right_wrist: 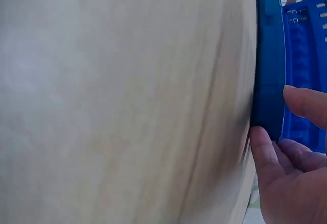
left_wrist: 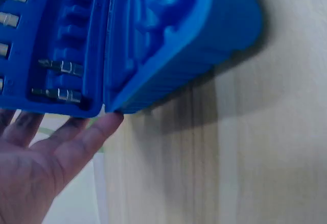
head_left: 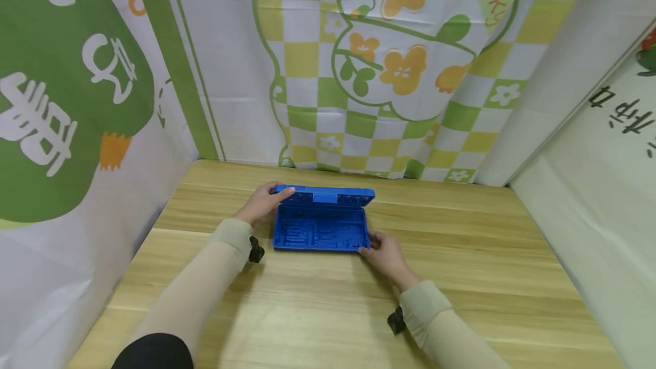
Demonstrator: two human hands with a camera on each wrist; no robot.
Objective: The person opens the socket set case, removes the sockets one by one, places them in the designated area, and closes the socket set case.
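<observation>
A blue plastic bit case (head_left: 320, 231) lies open on the wooden table, its base showing moulded slots. Its lid (head_left: 348, 196) stands raised at the back, tilted forward, with a latch tab at mid-edge. Small metal screwdriver bits (left_wrist: 65, 67) sit in the lid's holders. At the lid's left end, my left hand (head_left: 260, 205) has its thumb on the edge and its fingers behind. My right hand (head_left: 388, 256) pinches the front right corner of the base, the thumb over the rim and a forefinger (right_wrist: 264, 150) low against the outer wall.
The wooden table (head_left: 461, 244) extends around the case. A patterned curtain (head_left: 328, 130) hangs along its back edge, with printed white cloth (head_left: 589, 187) on the right and a green and white one (head_left: 66, 147) on the left. Black devices (head_left: 256, 249) sit at both wrists.
</observation>
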